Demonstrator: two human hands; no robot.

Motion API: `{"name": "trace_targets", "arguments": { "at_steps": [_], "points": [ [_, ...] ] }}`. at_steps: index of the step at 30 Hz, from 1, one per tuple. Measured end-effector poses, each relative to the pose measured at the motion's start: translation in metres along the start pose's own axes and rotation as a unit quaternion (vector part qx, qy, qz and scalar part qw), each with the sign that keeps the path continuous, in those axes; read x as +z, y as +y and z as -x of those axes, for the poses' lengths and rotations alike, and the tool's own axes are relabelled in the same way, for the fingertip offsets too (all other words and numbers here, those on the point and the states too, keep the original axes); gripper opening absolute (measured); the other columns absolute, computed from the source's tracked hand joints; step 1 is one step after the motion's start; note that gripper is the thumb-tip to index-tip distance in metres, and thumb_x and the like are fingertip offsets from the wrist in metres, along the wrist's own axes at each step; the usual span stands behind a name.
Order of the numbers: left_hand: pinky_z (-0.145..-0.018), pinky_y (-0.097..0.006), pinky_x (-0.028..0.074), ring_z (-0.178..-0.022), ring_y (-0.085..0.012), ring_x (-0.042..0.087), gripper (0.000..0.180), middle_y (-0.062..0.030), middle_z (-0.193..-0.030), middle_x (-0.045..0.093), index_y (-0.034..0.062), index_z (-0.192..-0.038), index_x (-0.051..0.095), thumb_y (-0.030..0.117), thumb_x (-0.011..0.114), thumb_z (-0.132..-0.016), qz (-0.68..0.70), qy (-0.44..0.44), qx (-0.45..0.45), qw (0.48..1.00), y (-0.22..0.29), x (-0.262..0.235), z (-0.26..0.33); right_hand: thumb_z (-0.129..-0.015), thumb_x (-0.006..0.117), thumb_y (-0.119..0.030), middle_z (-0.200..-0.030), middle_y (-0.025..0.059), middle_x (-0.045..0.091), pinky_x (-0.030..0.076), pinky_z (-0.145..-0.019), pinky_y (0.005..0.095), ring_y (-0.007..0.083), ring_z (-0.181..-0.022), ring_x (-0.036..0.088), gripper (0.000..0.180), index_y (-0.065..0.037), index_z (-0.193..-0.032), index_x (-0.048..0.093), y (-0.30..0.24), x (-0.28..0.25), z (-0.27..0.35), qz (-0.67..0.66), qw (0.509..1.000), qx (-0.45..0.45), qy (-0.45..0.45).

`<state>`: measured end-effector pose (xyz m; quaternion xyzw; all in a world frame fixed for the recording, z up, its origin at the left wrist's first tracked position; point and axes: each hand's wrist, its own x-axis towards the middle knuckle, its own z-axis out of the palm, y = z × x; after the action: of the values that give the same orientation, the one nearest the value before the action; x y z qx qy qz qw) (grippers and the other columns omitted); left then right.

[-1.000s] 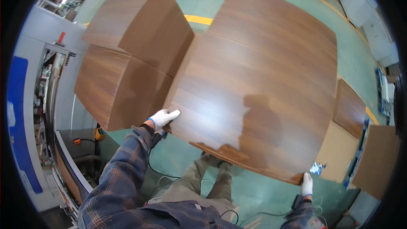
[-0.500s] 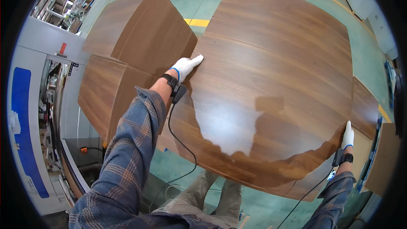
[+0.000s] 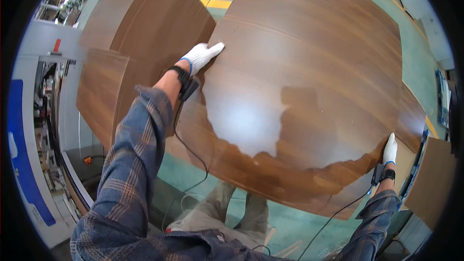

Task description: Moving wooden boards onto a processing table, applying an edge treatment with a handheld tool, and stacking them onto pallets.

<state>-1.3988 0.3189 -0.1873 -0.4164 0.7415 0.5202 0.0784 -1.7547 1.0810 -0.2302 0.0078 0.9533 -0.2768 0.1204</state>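
A large board (image 3: 309, 63) with a brown wood-grain face lies broad in front of me, its sheen showing a bright reflection and my dark outline. My left hand (image 3: 203, 57), in a white knit glove, is closed on its left edge with the thumb on top; the other fingers are mostly hidden. At the lower right, my gloved right hand (image 3: 390, 150) holds the opposite edge, thumb up along the side. More wood-grain board (image 3: 413, 111) shows beyond the right edge and below the near edge.
Left of the board stands a tall stack of brown panels (image 3: 162, 19). A white machine cabinet (image 3: 72, 87) with an open bay is further left. Cardboard (image 3: 432, 181) leans at the right. Cables run from both wrist devices. The green floor (image 3: 193, 162) carries yellow lines.
The whole view has shifted, so the board, the stack and my hands appear further left and higher. Both hands keep their hold on the board's edges.
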Motion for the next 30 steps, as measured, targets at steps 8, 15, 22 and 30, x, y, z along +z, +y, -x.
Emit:
{"name": "trace_targets", "arguments": {
  "at_steps": [8, 15, 22, 30],
  "points": [
    [-0.117, -0.043, 0.041, -0.142, -0.0427, 0.049, 0.093, -0.0313, -0.15, 0.052, -0.0061, -0.149, 0.048, 0.063, 0.068, -0.089, -0.008, 0.333, 0.042, 0.942, -0.024, -0.01, 0.136, -0.105, 0.056, -0.036, -0.143, 0.0246, 0.061, 0.044, -0.114, 0.0447, 0.0395, -0.132, 0.058, 0.054, 0.002, -0.143, 0.056, -0.226, 0.077, 0.05, 0.259, 0.895, -0.354, 0.074],
    [-0.101, -0.041, 0.051, -0.12, -0.0314, 0.065, 0.079, -0.0239, -0.133, 0.066, -0.0147, -0.14, 0.049, 0.047, 0.071, -0.096, 0.347, 0.381, -0.226, 0.827, -0.139, 0.131, 0.332, -0.104, 0.056, -0.039, -0.127, 0.0255, 0.068, 0.051, -0.104, 0.0487, 0.0442, -0.118, 0.064, 0.048, -0.002, -0.133, 0.064, -0.411, 0.235, 0.06, 0.275, 0.821, -0.5, 0.011],
    [-0.098, -0.05, 0.053, -0.118, -0.0458, 0.066, 0.091, -0.0357, -0.121, 0.067, -0.0136, -0.14, 0.045, 0.058, 0.071, -0.089, 0.444, 0.231, -0.352, 0.791, -0.088, 0.207, 0.319, -0.105, 0.049, -0.037, -0.109, 0.0296, 0.07, 0.055, -0.089, 0.0538, 0.0483, -0.1, 0.068, 0.042, -0.002, -0.112, 0.071, -0.431, 0.258, 0.068, 0.358, 0.822, -0.434, 0.084],
    [-0.095, -0.056, 0.054, -0.11, -0.0503, 0.067, 0.065, -0.038, -0.115, 0.067, -0.0109, -0.131, 0.048, 0.041, 0.065, -0.096, 0.462, 0.259, -0.355, 0.77, -0.091, 0.209, 0.315, -0.104, 0.046, -0.031, -0.097, 0.0297, 0.073, 0.056, -0.082, 0.0577, 0.0496, -0.091, 0.071, 0.042, 0.003, -0.099, 0.072, -0.438, 0.271, 0.075, 0.386, 0.808, -0.429, 0.116]
  ]
}}
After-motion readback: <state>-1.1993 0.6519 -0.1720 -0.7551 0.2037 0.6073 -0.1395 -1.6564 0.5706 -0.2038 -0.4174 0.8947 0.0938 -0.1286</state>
